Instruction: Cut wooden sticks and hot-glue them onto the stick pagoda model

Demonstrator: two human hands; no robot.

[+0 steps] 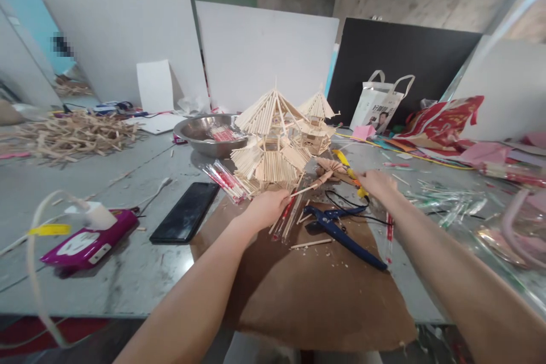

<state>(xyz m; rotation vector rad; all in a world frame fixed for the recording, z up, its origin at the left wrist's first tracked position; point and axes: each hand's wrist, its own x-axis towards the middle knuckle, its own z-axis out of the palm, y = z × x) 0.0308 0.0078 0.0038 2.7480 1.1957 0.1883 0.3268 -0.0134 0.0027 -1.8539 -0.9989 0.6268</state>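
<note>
My left hand (269,206) is closed, pinching a thin wooden stick (305,189) that points to the right. Right in front of it stands a pagoda model (273,153) built from pale sticks, with tiered, flared roofs. A second stick pagoda (318,119) rises behind it. On the right, my right hand (377,185) is closed at a yellow tool (341,157) with a black cord; its exact kind is unclear. Blue-handled cutters (341,233) lie between my arms on a brown board (315,296). Wrapped stick packets (226,182) rest left of the model.
A steel basin (209,133) stands behind left. A black phone (185,213) and a purple power box (91,239) with a white plug lie left. Wooden pieces (81,133) are heaped farther off. Plastic wrappers (452,202) and a white bag (379,105) are on the right.
</note>
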